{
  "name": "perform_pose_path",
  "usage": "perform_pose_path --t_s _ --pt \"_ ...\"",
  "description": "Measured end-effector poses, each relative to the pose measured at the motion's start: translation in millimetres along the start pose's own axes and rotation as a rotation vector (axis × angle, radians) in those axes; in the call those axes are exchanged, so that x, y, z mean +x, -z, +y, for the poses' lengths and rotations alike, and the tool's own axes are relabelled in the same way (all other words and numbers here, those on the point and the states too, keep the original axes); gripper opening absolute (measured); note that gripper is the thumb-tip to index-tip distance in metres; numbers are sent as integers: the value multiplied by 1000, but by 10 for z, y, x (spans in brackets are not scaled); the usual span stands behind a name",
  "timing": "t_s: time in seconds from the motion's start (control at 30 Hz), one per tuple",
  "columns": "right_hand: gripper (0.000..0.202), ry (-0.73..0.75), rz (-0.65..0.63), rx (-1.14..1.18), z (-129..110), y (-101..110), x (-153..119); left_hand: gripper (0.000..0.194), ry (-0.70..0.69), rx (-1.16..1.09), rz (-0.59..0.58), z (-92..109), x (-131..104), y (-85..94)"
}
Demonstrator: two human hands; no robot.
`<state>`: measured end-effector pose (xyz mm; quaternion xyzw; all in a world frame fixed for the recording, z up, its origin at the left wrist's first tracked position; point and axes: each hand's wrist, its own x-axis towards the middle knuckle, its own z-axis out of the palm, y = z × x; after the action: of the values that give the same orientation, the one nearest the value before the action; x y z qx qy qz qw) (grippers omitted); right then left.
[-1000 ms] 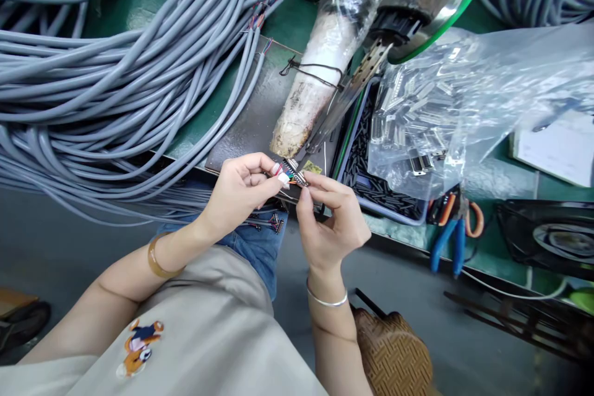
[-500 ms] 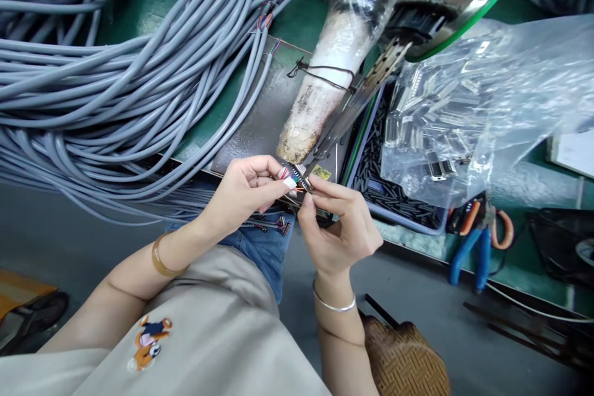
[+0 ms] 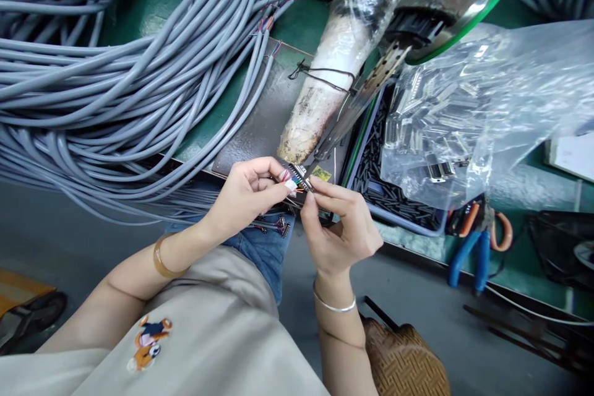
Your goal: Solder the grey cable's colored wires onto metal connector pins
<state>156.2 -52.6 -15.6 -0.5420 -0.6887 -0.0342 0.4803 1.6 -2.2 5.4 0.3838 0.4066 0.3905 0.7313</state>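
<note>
Grey-jacketed cables heaped left of one metal-shelled D-sub connector, landmark for everything else. Just left of that connector, left hand, thumb and forefinger pinched nearly together on coloured wires, red, green and orange. At the connector's right end, right hand, thumb and forefinger parted only by the connector's thickness, gripping it. Connector itself at the edge of the green bench, between both sets of fingertips. Step in hand, as judged: fitting wires to the connector's row of contacts, beside the soldering iron. Probably calls for holding the connector steady while setting each wire squarely against its own contact.

Counted, left to right: cables too many to number; two hands; several wired connectors below the landmark connector, exact number impossible to tell; at least three wires; one white-wrapped tube above it; one soldering iron to its upper right, tip close, contact unclear; one blue tray to its right, holding black sleeves beyond counting; one clear plastic bag farther right, with uncountable metal connectors; one pair of blue-handled pliers to its lower right, beside an orange-handled tool.
</note>
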Motion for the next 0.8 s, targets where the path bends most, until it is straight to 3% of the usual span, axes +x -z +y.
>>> perform_pose_path --t_s 0.1,0.23,0.4,0.53,0.8 --pt "21 -24 2 23 22 29 -6 22 5 20 9 18 -7 -19" --pt "20 -35 -13 -16 15 224 45 19 10 136 -22 5 -51 -26" --pt "16 -41 -300 -52 -63 460 126 12 -20 223 -89 -62 -129 -24" --pt "13 -14 -362 -43 -80 460 118 10 -45 259 -100 -89 -170 -17" --pt "10 -6 -365 -65 -128 457 120 8 -69 301 -114 -81 -216 3"
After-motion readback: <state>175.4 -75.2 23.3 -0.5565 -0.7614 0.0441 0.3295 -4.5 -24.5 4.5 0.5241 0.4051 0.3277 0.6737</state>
